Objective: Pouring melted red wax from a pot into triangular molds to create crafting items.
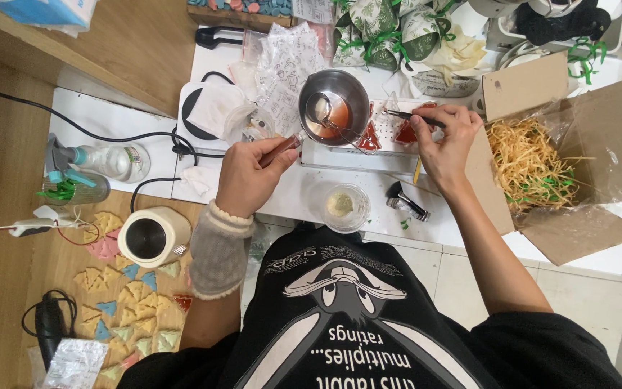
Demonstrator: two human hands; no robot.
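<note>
Holding the pot (336, 104) between both hands.

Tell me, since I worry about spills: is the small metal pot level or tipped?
Tipped. The left hand holds its handle, and the metal pot leans over the white mold tray, with reddish liquid pooled at its lower side.

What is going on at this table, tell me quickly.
A person holds a small metal pot of reddish liquid by its handle in the left hand, above a white mould tray with red triangular pieces. The right hand works a thin dark tool at one piece. A cardboard box of straw-like shreds sits to the right.
</note>
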